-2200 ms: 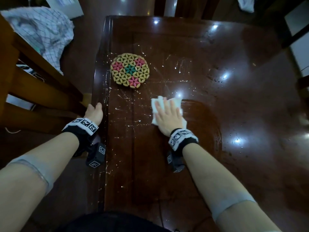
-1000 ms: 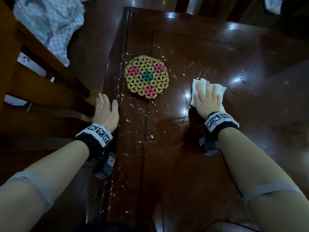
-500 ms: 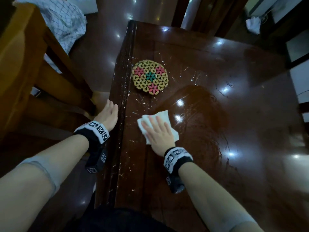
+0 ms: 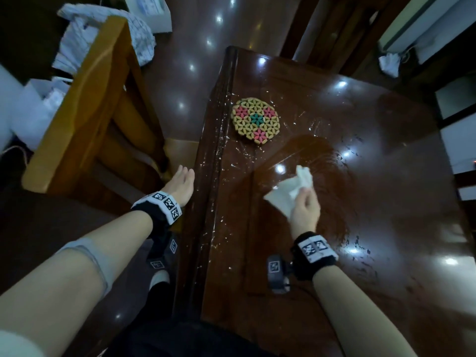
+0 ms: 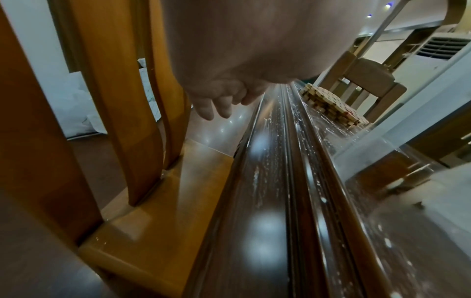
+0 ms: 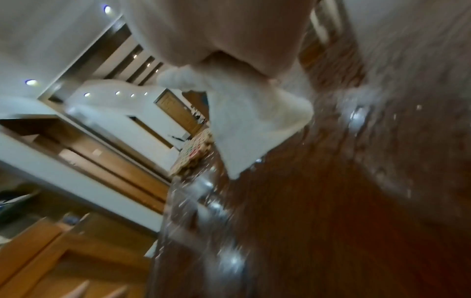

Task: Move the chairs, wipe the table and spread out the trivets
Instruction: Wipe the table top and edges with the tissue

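Observation:
A glossy dark wooden table (image 4: 386,202) carries a stack of round woven trivets (image 4: 255,120) near its left edge, also in the left wrist view (image 5: 331,106) and blurred in the right wrist view (image 6: 193,153). My right hand (image 4: 305,210) is lifted off the tabletop and pinches a crumpled white cloth (image 4: 288,191), which hangs down in the right wrist view (image 6: 252,125). My left hand (image 4: 180,186) hovers with straight fingers (image 5: 216,106) just outside the table's left edge, holding nothing. White crumbs speckle the left strip of the table.
A light wooden chair (image 4: 85,112) stands left of the table, its seat (image 5: 158,201) close under my left hand. White bags and a checked cloth (image 4: 139,34) lie on the floor behind it. More chairs (image 4: 334,29) stand at the far end.
My right hand wiped across the table, came back toward me, then lifted and bunched the cloth in its fingers. My left hand slid off the table edge to just outside it.

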Motion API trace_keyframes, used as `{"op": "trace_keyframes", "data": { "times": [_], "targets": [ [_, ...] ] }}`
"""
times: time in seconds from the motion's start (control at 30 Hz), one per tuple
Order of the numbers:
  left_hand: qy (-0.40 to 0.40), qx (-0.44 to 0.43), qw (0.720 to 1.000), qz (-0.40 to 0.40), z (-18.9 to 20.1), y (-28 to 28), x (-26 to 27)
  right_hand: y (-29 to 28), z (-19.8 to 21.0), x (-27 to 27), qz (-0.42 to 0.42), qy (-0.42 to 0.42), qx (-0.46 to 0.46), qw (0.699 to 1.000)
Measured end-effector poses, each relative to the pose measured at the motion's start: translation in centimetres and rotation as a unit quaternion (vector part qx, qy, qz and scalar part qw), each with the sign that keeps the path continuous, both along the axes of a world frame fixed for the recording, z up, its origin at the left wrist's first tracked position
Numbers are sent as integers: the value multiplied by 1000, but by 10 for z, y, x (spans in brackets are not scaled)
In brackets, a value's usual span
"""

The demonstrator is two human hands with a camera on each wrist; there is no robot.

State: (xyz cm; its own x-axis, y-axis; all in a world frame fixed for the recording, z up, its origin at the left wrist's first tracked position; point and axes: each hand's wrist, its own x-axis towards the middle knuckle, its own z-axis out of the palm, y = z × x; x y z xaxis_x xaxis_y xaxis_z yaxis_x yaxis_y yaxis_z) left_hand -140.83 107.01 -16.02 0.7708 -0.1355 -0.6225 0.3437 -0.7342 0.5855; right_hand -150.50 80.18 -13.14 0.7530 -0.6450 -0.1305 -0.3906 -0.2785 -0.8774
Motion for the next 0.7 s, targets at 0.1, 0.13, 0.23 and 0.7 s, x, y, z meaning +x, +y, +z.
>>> {"op": "trace_keyframes", "data": {
  "times": [0.1, 0.13, 0.23, 0.7],
  "targets": [
    [3, -17, 1000, 15, -2, 7, -12, -21, -14, 12, 91, 138, -113, 980],
    [8, -19, 1000, 20, -5, 10, -15, -20, -19, 15, 157, 240, -180, 941],
    [33, -16, 999, 26, -20, 26, -25, -2, -36, 24, 230, 383, -276, 851],
    [54, -63, 995, 49, -57, 70, -57, 106, -38, 66, 414, 265, -410, 768]
  ]
}}
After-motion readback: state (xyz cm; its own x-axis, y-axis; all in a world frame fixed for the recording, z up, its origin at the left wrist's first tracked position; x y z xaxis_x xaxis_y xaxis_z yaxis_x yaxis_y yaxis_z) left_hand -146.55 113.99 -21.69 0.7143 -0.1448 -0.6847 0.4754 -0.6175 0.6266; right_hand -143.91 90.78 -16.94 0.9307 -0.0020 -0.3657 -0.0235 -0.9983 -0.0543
